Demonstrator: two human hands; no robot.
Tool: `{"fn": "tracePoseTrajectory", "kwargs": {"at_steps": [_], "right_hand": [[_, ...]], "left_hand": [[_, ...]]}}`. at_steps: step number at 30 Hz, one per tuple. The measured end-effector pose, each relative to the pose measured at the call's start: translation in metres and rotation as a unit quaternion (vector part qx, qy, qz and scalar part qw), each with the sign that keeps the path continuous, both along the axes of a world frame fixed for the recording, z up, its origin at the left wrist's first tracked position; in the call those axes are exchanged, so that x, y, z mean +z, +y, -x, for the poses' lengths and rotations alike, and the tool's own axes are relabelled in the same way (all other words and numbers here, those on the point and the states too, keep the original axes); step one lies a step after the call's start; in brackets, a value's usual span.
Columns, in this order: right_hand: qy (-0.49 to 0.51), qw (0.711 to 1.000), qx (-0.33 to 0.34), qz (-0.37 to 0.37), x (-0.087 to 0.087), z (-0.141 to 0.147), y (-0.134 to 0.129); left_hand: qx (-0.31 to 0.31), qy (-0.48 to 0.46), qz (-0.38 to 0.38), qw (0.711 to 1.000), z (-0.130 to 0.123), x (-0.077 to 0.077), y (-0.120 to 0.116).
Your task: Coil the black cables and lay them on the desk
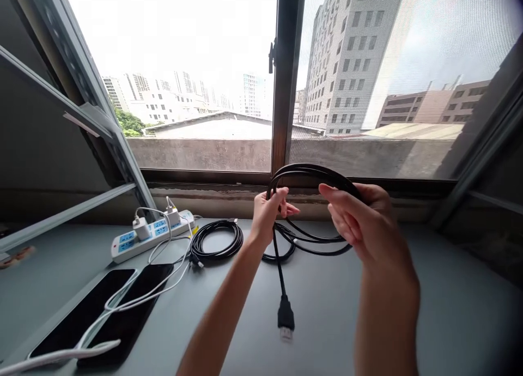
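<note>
Between my hands a black HDMI cable (312, 169) is held up in loose coils above the table. My left hand (267, 210) is closed around the left side of the loops, thumb on top. On the opposite side, my right hand (359, 215) grips the coils, with part of the cable hidden behind its fingers. One end with its HDMI plug (285, 316) hangs straight down below my left hand. Behind the held loops, another coiled black cable (280, 260) lies on the table, partly covered by my left hand and the hanging cable.
A neatly coiled black cable (216, 240) lies to the left. Beyond it sits a white power strip (153, 234) with two chargers. White charging cords (141, 298) run across two dark phones (134, 305). A window (281, 92) and metal frame (118, 125) border the table (327, 321).
</note>
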State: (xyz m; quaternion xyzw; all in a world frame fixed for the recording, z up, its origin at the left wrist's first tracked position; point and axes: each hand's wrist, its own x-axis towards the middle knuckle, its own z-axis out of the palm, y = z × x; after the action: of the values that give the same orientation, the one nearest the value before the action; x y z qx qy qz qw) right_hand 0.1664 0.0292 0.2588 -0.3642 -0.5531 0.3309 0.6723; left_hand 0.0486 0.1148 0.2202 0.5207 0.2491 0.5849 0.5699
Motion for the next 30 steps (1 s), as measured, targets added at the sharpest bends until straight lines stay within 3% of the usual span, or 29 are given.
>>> {"fn": "tracePoseTrajectory", "kwargs": {"at_steps": [5, 8, 11, 14, 16, 18, 21, 26, 28, 30], "right_hand": [[0.081, 0.994, -0.056, -0.051, 0.003, 0.003, 0.003], [0.103, 0.985, -0.086, -0.106, -0.001, 0.005, 0.011], [0.015, 0.982, -0.139, -0.126, -0.009, 0.006, 0.030], [-0.158, 0.963, -0.197, -0.091, -0.016, 0.006, 0.049], [-0.216, 0.951, -0.209, -0.073, -0.017, 0.006, 0.055], [-0.203, 0.961, -0.174, -0.066, -0.014, 0.008, 0.052], [-0.154, 0.987, -0.048, -0.025, -0.009, 0.009, 0.035], [-0.179, 0.968, 0.153, 0.084, -0.003, -0.001, 0.010], [-0.150, 0.972, 0.154, 0.095, -0.002, -0.003, 0.009], [-0.093, 0.985, 0.113, 0.091, -0.001, -0.003, 0.011]], "left_hand": [[-0.017, 0.039, 0.059, 0.997, -0.005, -0.002, 0.001], [0.063, 0.006, 0.064, 0.996, -0.005, 0.001, -0.001], [0.175, -0.070, 0.034, 0.981, 0.003, 0.004, 0.002], [0.196, -0.094, 0.002, 0.976, 0.018, 0.007, 0.007], [0.211, -0.058, -0.028, 0.975, 0.028, 0.010, 0.008], [0.265, -0.004, -0.085, 0.960, 0.034, 0.013, 0.007], [0.312, 0.039, -0.143, 0.938, 0.035, 0.016, 0.003], [0.229, 0.067, -0.087, 0.967, 0.023, 0.004, 0.010], [0.196, 0.100, -0.051, 0.974, 0.018, -0.006, 0.018], [0.141, 0.127, 0.000, 0.982, 0.013, -0.015, 0.026]]}}
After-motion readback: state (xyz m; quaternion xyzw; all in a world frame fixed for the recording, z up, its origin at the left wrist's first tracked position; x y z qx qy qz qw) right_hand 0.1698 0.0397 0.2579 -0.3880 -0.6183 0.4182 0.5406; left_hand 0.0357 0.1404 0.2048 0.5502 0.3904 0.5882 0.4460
